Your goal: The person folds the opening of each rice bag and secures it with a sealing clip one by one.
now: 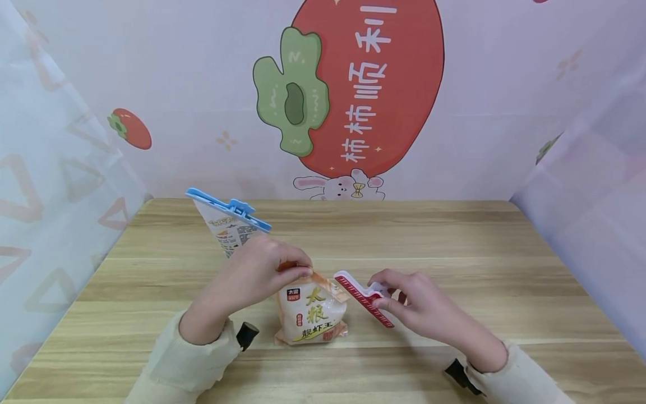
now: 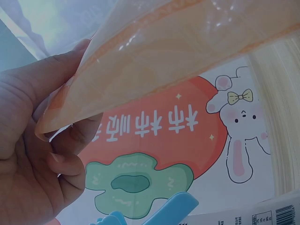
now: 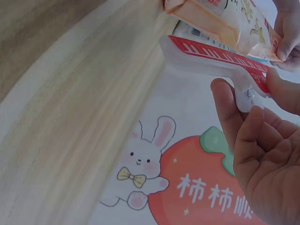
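A cream and orange food bag (image 1: 314, 314) with printed characters stands upright on the table. My left hand (image 1: 270, 269) pinches its top edge near the left corner; the left wrist view shows thumb and fingers on the bag's orange film (image 2: 154, 65). To the right of the bag, my right hand (image 1: 419, 303) holds a red and white bag clip (image 1: 364, 300) by its handle. The clip slants close to the bag's top right corner. In the right wrist view the thumb lies on the red side of the clip (image 3: 220, 56) and the fingers are under its white handle.
Behind my left hand stands another printed bag (image 1: 227, 235), its top held by a blue bag clip (image 1: 229, 210). The wooden table (image 1: 454, 235) meets a printed backdrop (image 1: 202, 84) at the back, with pale curtain-like sheets (image 1: 595, 157) on both sides.
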Demonstrator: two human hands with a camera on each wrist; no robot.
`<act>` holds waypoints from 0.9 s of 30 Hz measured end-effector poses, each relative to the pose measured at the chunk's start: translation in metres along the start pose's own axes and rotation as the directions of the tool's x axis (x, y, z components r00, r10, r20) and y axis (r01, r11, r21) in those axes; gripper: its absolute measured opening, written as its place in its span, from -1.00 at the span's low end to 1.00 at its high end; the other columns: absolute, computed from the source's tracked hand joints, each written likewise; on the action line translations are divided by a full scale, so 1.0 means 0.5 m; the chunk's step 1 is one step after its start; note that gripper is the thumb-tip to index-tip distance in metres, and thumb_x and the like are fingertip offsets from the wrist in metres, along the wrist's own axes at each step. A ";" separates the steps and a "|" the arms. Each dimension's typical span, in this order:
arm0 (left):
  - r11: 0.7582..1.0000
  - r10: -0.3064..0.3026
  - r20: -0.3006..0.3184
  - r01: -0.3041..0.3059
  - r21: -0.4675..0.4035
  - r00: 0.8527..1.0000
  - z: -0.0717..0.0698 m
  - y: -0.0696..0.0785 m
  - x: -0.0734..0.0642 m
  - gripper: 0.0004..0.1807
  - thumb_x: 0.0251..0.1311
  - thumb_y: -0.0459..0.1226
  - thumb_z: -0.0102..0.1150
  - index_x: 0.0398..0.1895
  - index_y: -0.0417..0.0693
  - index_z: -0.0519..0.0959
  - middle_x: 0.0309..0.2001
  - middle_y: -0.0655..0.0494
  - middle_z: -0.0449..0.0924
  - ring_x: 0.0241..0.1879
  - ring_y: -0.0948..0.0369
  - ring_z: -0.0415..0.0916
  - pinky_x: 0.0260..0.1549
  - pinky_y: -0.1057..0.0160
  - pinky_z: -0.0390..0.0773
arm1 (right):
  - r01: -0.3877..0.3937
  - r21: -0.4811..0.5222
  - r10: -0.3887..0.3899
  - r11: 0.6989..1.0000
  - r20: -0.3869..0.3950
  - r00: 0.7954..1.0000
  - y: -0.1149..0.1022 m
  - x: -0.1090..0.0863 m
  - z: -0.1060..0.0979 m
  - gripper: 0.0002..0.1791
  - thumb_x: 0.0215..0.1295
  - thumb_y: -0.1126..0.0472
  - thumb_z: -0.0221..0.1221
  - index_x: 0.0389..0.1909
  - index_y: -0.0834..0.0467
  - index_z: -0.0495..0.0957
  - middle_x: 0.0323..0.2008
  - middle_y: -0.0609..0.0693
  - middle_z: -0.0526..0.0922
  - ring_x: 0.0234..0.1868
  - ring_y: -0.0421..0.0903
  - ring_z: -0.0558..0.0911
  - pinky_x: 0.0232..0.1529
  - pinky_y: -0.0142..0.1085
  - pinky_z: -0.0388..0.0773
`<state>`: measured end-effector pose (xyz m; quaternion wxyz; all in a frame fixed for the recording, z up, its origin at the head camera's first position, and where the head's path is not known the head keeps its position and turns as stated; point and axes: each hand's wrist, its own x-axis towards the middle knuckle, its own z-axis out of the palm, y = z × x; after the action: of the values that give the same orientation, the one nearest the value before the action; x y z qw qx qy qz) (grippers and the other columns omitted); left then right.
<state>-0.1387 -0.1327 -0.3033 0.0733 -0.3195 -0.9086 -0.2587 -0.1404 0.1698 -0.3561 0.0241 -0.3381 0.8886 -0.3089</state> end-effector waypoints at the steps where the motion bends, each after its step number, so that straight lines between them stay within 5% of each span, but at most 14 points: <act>1: 1.000 0.003 -0.002 -0.003 0.002 1.000 0.000 0.000 0.000 -0.94 0.17 -0.25 0.39 -0.30 0.03 0.77 -0.34 0.24 0.76 -0.43 0.43 0.58 -0.43 0.49 0.54 | -0.004 0.008 0.005 1.000 -0.003 1.000 -0.001 0.000 0.002 -0.77 0.25 0.17 0.34 -0.08 0.04 0.63 -0.26 -0.18 0.72 -0.31 -0.35 0.57 -0.35 -0.43 0.57; 27: 1.000 0.016 -0.004 -0.016 0.008 1.000 0.001 0.002 0.000 -0.93 0.15 -0.27 0.40 -0.29 0.01 0.77 -0.38 0.23 0.75 -0.47 0.44 0.56 -0.46 0.50 0.51 | 0.057 -0.034 -0.059 0.998 -0.049 0.997 -0.012 0.024 0.030 -0.78 0.21 0.31 0.34 -0.12 0.08 0.64 -0.24 -0.11 0.75 -0.43 -0.37 0.51 -0.42 -0.48 0.53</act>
<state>-0.1382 -0.1316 -0.3032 0.0783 -0.3259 -0.9070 -0.2551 -0.1424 0.1510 -0.3631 -0.0128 -0.3561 0.8838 -0.3033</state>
